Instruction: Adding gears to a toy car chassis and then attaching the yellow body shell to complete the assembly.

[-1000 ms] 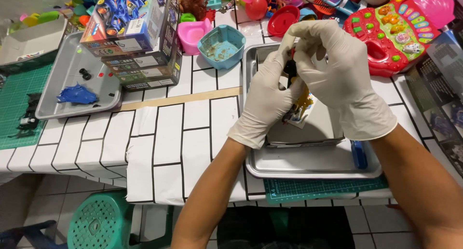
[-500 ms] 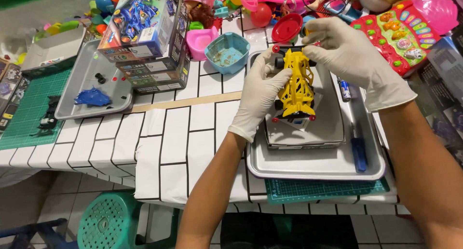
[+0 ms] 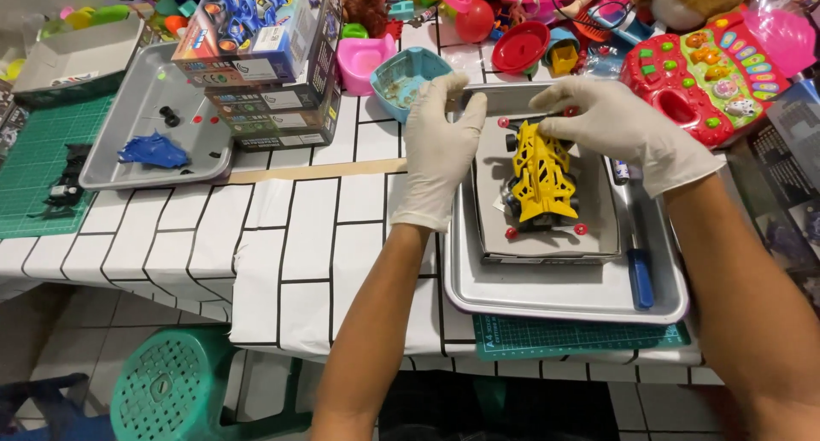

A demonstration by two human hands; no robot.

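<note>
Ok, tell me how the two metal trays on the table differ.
The near tray lies under the gloved hands and holds a flat grey box with a yellow toy car on it, plus a blue-handled screwdriver. The far tray, to the left, holds only a blue plastic piece and small loose parts. The left hand rests at the near tray's left side; no hand touches the far tray. Both are shallow, grey and rectangular.

A stack of rectangular toy boxes (image 3: 265,61), blue-printed on top with grey-and-black sides, stands at eleven o'clock; a flat grey box (image 3: 547,193) lies in the metal tray (image 3: 564,300).
</note>
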